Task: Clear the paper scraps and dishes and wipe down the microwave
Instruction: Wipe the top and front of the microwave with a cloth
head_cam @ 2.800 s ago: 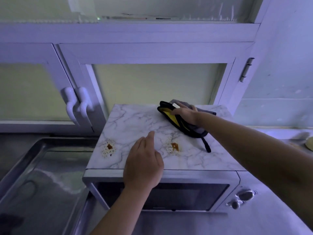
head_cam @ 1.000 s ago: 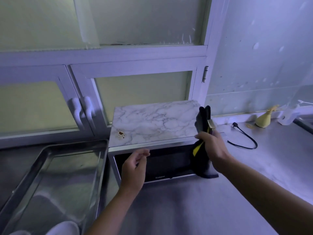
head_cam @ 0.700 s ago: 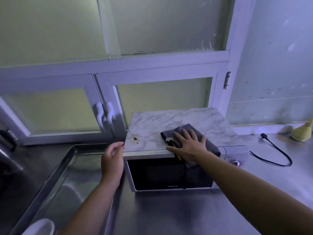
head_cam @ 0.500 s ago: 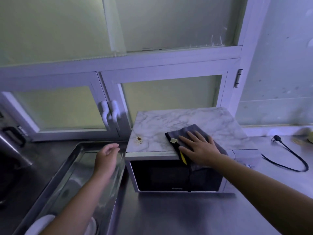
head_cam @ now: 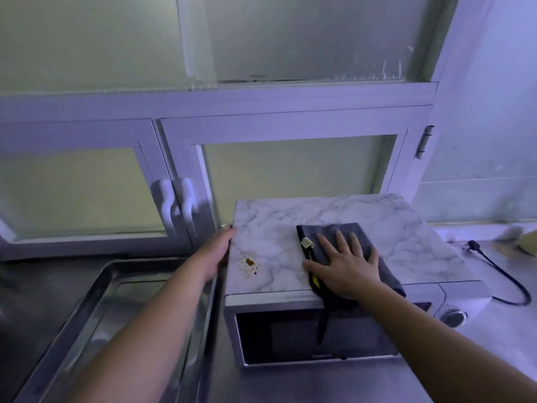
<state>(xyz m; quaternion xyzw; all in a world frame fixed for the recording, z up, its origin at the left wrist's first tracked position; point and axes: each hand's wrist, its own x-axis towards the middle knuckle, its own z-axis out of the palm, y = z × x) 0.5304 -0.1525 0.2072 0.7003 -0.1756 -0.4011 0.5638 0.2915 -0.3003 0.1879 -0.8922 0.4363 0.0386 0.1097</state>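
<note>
A microwave with a marble-patterned top stands on the steel counter. A brown stain with specks around it marks the top near its left front corner. A grey cloth with a black and yellow edge lies on the top, and its strap hangs over the door. My right hand presses flat on the cloth, fingers spread. My left hand rests against the microwave's left side at the top edge.
A steel sink basin lies to the left of the microwave. White cabinet doors with handles stand behind. A black power cord lies on the counter at the right, and a yellowish object sits at the right edge.
My left hand has moved from over the sink to the microwave's left side. My right hand has stayed flat on the cloth on the top.
</note>
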